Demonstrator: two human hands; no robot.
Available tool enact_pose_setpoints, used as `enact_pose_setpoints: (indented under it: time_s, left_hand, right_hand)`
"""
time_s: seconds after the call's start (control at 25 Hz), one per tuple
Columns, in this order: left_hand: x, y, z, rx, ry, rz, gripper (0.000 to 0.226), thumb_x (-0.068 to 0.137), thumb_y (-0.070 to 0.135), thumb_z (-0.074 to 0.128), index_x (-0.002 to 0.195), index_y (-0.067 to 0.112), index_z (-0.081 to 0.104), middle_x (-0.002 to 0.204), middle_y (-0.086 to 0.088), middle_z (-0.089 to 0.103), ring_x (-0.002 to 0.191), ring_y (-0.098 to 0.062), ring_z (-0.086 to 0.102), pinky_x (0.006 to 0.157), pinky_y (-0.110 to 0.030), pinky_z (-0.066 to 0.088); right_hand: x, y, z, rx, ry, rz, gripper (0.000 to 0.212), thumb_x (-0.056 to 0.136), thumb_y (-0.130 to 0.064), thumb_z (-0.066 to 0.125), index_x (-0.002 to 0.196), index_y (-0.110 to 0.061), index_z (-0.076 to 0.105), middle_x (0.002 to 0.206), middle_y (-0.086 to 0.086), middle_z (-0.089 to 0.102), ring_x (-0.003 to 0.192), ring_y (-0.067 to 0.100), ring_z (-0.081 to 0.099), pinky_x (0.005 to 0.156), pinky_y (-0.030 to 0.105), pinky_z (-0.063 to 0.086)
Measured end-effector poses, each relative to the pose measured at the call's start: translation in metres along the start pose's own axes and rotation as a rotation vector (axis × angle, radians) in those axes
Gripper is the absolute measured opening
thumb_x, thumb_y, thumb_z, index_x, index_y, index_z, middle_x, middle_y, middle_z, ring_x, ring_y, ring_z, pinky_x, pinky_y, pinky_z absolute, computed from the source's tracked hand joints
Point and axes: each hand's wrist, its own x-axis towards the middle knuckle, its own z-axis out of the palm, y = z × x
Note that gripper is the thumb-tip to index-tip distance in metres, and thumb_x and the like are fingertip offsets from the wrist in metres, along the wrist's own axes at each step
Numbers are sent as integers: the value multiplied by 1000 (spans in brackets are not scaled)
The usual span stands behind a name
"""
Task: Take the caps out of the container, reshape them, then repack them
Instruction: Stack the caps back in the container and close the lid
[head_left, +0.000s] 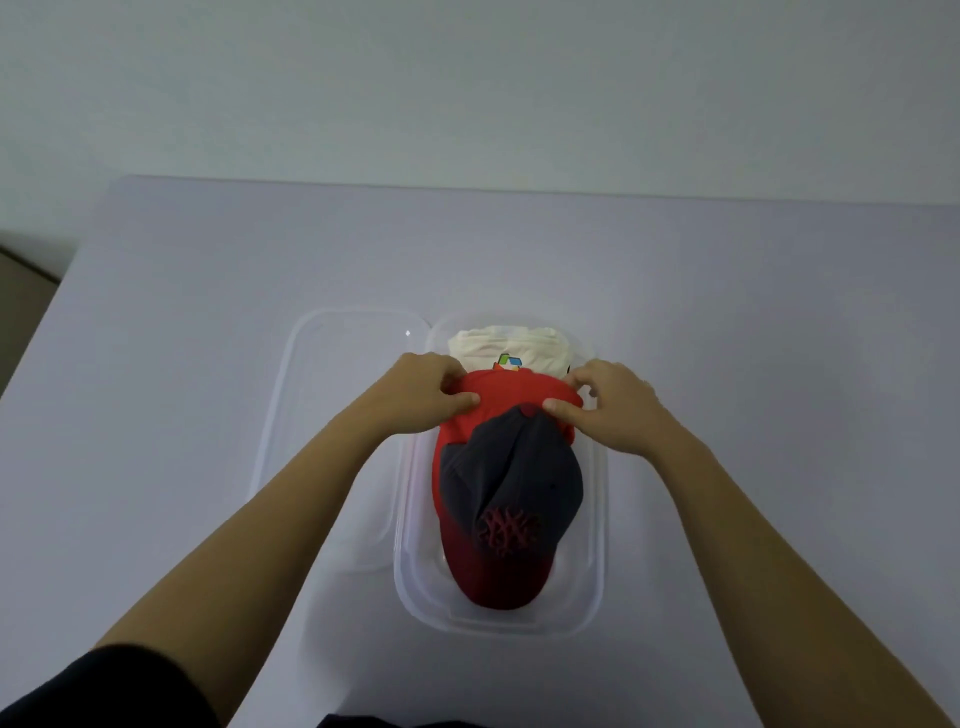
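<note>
Red fabric of one cap (519, 387) is pinched at its far end by the left hand (421, 384) and the right hand (613, 405), each clamped with thumb and fingers. All the caps lie in the clear container (597, 519), midway between the left and right edges of the surface (779, 364). I cannot tell if this is lifting out or tucking back; either needs an even pull from both hands. I count three caps: the red one, a white cap (519, 343) and a dark grey cap (519, 467). There is one container and one lid (322, 415), just on its left.
</note>
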Motion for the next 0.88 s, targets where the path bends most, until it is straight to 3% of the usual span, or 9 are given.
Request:
enact_pose_setpoints:
  time_s: [0.08, 0.16, 0.28, 0.4, 0.48, 0.56, 0.68, 0.8, 0.88]
  left_hand:
    - [5, 7, 8, 1, 6, -51, 30, 91, 34, 57, 102, 7, 60, 97, -7, 65, 86, -21, 55, 68, -24, 39]
    - [0, 11, 12, -52, 96, -82, 35, 91, 32, 57, 114, 6, 59, 109, -11, 66, 93, -24, 59, 76, -27, 43]
    - [-36, 8, 14, -229, 345, -46, 27, 88, 16, 55, 113, 11, 63, 105, -1, 67, 82, -12, 63, 73, -9, 40]
    - [-77, 7, 28, -346, 296, 1, 30, 83, 8, 52, 108, 15, 67, 99, 5, 68, 86, -9, 63, 75, -2, 43]
    - [-84, 7, 46, -305, 179, 54, 31, 84, 15, 52, 112, 16, 64, 103, 1, 69, 93, -16, 63, 84, -22, 50]
    - [-80, 5, 55, -230, 174, 68, 16, 89, 16, 53, 100, 10, 63, 94, -9, 69, 89, -25, 62, 82, -36, 49]
    - [-75, -1, 55, -76, 177, 8, 22, 94, 20, 49, 77, 7, 53, 77, -11, 62, 76, -27, 56, 68, -34, 42]
    - [-73, 2, 60, 15, 224, -69, 28, 97, 21, 45, 73, 7, 46, 71, -7, 52, 71, -24, 46, 64, -30, 32]
    - [-71, 6, 62, 2, 258, -77, 24, 95, 18, 45, 76, 4, 51, 74, -11, 56, 74, -27, 49, 64, -32, 34]
  right_hand:
    - [3, -8, 10, -39, 158, 49, 44, 81, -61, 53, 103, -24, 64, 110, -3, 63, 105, 22, 56, 90, 46, 44]
    - [-1, -12, 17, 0, 240, 58, 47, 83, -59, 52, 113, -23, 61, 114, 0, 62, 107, 23, 55, 91, 47, 45]
    - [-32, 5, 18, 237, 418, -55, 28, 90, -39, 54, 106, -17, 62, 103, 0, 64, 95, 17, 57, 84, 39, 49]
    - [-70, 12, 29, 248, 276, -66, 27, 92, -41, 50, 102, -21, 65, 93, -12, 64, 86, 9, 56, 78, 27, 41]
    - [-77, 8, 45, 84, 172, -25, 31, 92, -46, 45, 111, -28, 61, 99, -17, 62, 96, 11, 50, 83, 32, 29]
    - [-77, 1, 48, 63, 215, 25, 30, 92, -45, 47, 110, -26, 61, 101, -12, 65, 100, 16, 51, 83, 32, 22]
    - [-78, -4, 43, -42, 274, 124, 32, 90, -50, 47, 104, -25, 62, 98, -8, 66, 99, 20, 54, 81, 35, 24]
    - [-76, -8, 42, -94, 278, 143, 29, 92, -46, 47, 107, -27, 63, 103, -5, 68, 104, 22, 52, 85, 39, 28]
    - [-74, -6, 40, -58, 260, 117, 28, 93, -41, 47, 112, -27, 62, 111, -5, 67, 109, 23, 49, 88, 40, 28]
